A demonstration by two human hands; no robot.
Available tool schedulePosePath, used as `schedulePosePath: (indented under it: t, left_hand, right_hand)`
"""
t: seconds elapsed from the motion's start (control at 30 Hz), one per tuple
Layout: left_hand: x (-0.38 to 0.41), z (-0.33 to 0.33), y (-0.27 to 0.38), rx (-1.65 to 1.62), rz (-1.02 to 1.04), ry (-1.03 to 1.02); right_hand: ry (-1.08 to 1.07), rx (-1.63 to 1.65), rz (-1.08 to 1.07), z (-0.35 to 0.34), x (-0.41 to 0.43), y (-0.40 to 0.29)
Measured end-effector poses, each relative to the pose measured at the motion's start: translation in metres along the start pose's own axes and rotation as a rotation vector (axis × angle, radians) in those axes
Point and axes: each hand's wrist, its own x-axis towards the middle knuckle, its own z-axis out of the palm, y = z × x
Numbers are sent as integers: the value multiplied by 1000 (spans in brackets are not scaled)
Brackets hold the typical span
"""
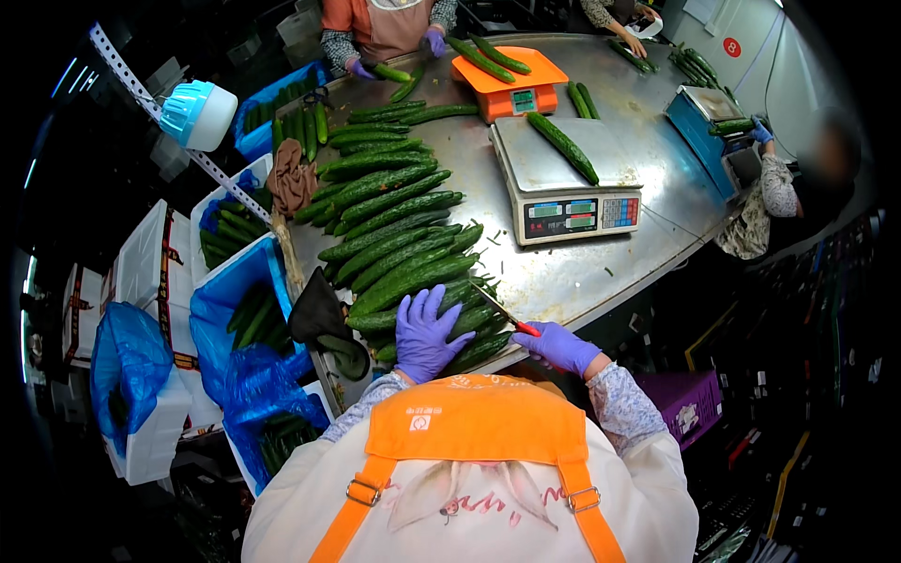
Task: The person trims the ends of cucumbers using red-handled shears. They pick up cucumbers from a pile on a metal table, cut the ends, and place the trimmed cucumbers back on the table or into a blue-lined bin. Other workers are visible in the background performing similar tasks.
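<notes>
A long heap of green cucumbers [394, 211] lies on the metal table [633, 271], reaching from the near edge towards the far side. My left hand [427, 334], in a purple glove, rests with spread fingers on the nearest cucumbers. In my gloved right hand [556, 346] are red-handled scissors [524, 328], whose blades point up and left over the ends of the cucumbers. Whether the blades are apart is hard to tell. Beyond my right hand, one cucumber [563, 148] lies on a white digital scale [577, 211].
An orange scale [517, 74] holds two cucumbers. Co-workers stand at the far side and at a blue scale [697, 141] on the right. Blue-lined foam boxes [239, 281] with cucumbers line the left edge, near a brown cloth [291, 177] and a dark cloth [317, 310]. A lamp [199, 115] hangs upper left.
</notes>
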Motion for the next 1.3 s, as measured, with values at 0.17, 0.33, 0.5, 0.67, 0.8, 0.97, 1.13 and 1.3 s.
schedulePosePath:
  t: [0.17, 0.33, 0.5, 0.67, 0.8, 0.97, 1.13, 1.3]
  left_hand:
    - [0, 1, 0, 6, 6, -8]
    - [-1, 1, -2, -14, 14, -10]
    - [-2, 3, -2, 0, 3, -18]
    - [-4, 10, -4, 2, 31, -9]
    - [-6, 15, -5, 13, 52, 16]
    - [-6, 17, -5, 15, 68, 34]
    - [-7, 21, -8, 21, 70, 31]
    - [-8, 24, -9, 18, 81, 46]
  right_hand:
    - [92, -117, -74, 1, 4, 6]
    - [4, 79, 3, 12, 0, 15]
    - [-112, 464, 59, 22, -14, 14]
    - [-152, 578, 109, 25, -20, 10]
    - [-193, 702, 148, 30, -18, 2]
    - [-153, 695, 158, 35, -13, 0]
    - [-95, 617, 168, 39, -11, -2]
    - [-2, 524, 188, 48, -8, -6]
